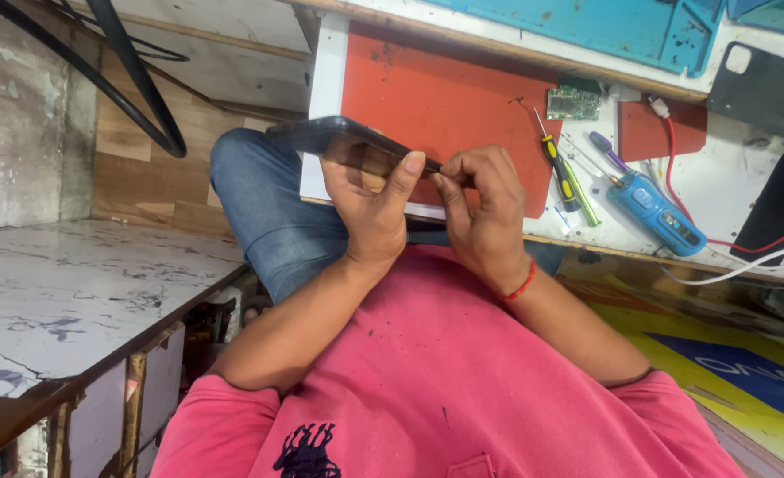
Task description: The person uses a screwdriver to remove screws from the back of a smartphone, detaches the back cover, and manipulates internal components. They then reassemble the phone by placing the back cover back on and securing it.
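The dark phone (347,137) is held edge-on above the red mat (436,97). The left hand (370,208) is closed around its lower edge. The right hand (480,208) pinches its right end. Work the seam gently, keeping the left grip steady; the screwdriver (562,173) lies just right of the mat.

A pink short-sleeved shirt (427,372) with a small dark embroidered emblem (306,450) is worn with blue jeans (272,212), and a red thread band (522,285) is tied round the right wrist.
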